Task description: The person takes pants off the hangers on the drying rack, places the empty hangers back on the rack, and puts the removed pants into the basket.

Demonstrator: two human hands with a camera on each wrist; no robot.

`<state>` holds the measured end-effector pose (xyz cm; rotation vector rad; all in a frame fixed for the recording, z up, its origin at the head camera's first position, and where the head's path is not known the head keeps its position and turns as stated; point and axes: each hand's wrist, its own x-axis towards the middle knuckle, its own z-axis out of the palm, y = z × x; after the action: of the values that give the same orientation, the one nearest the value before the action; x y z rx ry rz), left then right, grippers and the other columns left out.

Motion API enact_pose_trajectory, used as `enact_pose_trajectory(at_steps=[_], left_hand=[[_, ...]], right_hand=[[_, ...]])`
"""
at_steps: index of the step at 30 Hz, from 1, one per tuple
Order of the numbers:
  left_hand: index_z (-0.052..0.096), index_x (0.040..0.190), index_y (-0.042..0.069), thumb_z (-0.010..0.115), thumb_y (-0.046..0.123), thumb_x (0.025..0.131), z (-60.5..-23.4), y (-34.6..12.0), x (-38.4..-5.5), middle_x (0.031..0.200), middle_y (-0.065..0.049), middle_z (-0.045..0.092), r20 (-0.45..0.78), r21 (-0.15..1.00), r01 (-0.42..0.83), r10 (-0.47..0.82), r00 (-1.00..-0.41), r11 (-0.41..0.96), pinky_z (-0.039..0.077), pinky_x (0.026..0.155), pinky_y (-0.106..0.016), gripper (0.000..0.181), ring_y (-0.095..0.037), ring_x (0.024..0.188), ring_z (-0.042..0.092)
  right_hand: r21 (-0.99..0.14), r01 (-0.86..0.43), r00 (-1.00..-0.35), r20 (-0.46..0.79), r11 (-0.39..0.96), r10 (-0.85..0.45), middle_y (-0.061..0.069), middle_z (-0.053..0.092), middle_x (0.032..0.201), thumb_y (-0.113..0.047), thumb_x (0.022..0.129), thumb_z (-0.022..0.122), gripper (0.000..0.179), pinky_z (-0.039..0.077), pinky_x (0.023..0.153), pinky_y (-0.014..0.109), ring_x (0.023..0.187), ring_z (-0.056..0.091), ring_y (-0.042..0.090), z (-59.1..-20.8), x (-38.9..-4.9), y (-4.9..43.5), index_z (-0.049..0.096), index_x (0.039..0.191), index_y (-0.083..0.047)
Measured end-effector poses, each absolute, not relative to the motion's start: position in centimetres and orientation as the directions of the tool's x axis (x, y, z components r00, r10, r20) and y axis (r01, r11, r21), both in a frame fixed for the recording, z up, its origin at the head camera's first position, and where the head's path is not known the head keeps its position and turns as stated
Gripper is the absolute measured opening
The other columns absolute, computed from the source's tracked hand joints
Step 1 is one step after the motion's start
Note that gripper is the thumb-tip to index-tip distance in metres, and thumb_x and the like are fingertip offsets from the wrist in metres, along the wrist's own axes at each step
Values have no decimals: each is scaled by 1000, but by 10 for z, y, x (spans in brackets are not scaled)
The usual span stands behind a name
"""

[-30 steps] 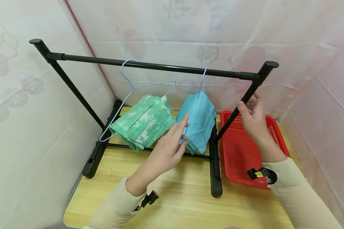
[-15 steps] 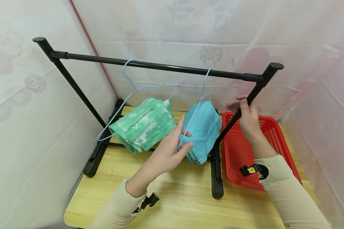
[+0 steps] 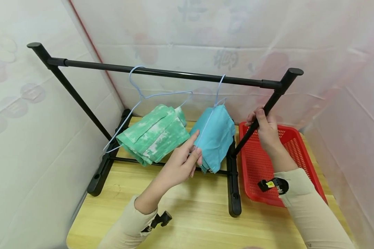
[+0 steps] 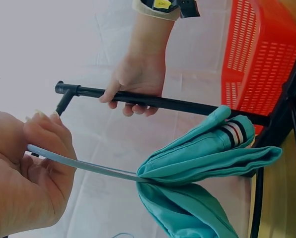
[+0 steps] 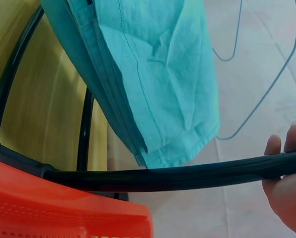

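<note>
A light blue wire hanger [image 3: 219, 90] hooks over the black clothes rack [image 3: 174, 73], with a folded turquoise garment [image 3: 216, 135] draped over it. Striped trim shows on the garment in the left wrist view. My left hand [image 3: 182, 162] holds the hanger's lower left end; in the left wrist view the wire [image 4: 96, 170] runs between its curled fingers and thumb. On the rack's right post, my right hand [image 3: 266, 128] grips with thumb and fingers around the bar. A second blue hanger [image 3: 139, 90] to the left carries a green and white tie-dye garment [image 3: 156, 135].
A red plastic basket [image 3: 252, 166] sits on the wooden table [image 3: 193, 221], right of the rack. The rack's black feet [image 3: 234, 197] stand on the tabletop. Pale printed curtains [image 3: 187, 31] enclose the back and sides.
The turquoise garment has swung right, then back left. My left fingers have closed onto the hanger's lower end. My right hand has moved down and left and now wraps the post.
</note>
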<state>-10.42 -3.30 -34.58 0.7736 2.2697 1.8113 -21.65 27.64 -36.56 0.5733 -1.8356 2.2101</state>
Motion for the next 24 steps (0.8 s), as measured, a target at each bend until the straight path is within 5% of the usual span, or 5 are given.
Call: enact_pose_trajectory(at_steps=[11, 18, 24], left_hand=[[35, 154, 11, 41, 26, 109, -352, -32, -111, 83, -7, 58, 207, 947, 290, 422, -883, 141, 47, 44, -34, 48, -20, 48, 50], [37, 152, 9, 41, 29, 109, -352, -39, -113, 83, -19, 57, 197, 946, 287, 431, -880, 153, 43, 43, -32, 48, -17, 47, 46], [39, 150, 9, 40, 25, 109, -353, -37, -116, 82, -14, 56, 207, 945, 296, 447, -870, 140, 43, 43, -31, 44, -16, 48, 46]], right_hand=[[-932, -304, -947, 318, -196, -48, 10, 58, 93, -27, 106, 49, 20, 56, 83, 28, 80, 62, 21, -363, -220, 279, 53, 110, -7], [-926, -296, -946, 318, -233, -66, 10, 55, 89, -27, 107, 47, 21, 54, 82, 29, 82, 55, 23, -369, -221, 273, 53, 106, -7], [-921, -303, -946, 322, -243, -42, 9, 56, 88, -24, 108, 44, 19, 54, 82, 30, 84, 54, 23, -378, -220, 273, 52, 105, -7]])
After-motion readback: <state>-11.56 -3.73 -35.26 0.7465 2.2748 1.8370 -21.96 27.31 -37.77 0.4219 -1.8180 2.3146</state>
